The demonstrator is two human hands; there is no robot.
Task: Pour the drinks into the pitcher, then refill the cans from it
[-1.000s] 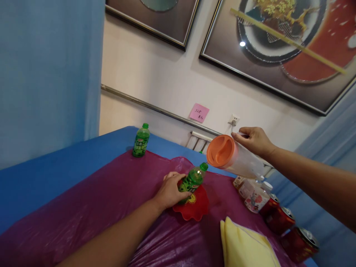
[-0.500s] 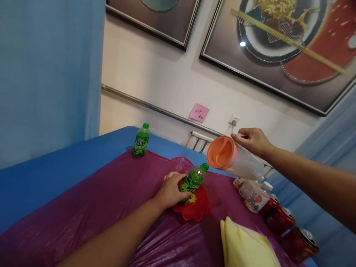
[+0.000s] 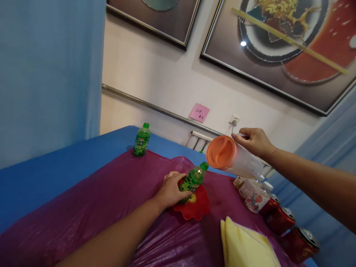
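Note:
My left hand [image 3: 171, 190] is wrapped round a green bottle [image 3: 194, 178] with its green cap on. The bottle leans to the right over a red scalloped mat [image 3: 196, 207]. Up at the right, my right hand [image 3: 254, 141] grips the handle of a translucent pitcher [image 3: 244, 161]. This pitcher is tipped on its side, its orange lid [image 3: 221, 152] facing left, just above and right of the bottle's cap. No liquid can be seen coming out of it.
Another green bottle [image 3: 141, 140] stands at the back left beside the purple sheet [image 3: 111, 185]. Clear bottles [image 3: 256, 198] and red cans [image 3: 300, 244] line the right side. A folded yellow cloth [image 3: 247, 244] lies at the front right. Behind are the wall and a rail [image 3: 155, 107].

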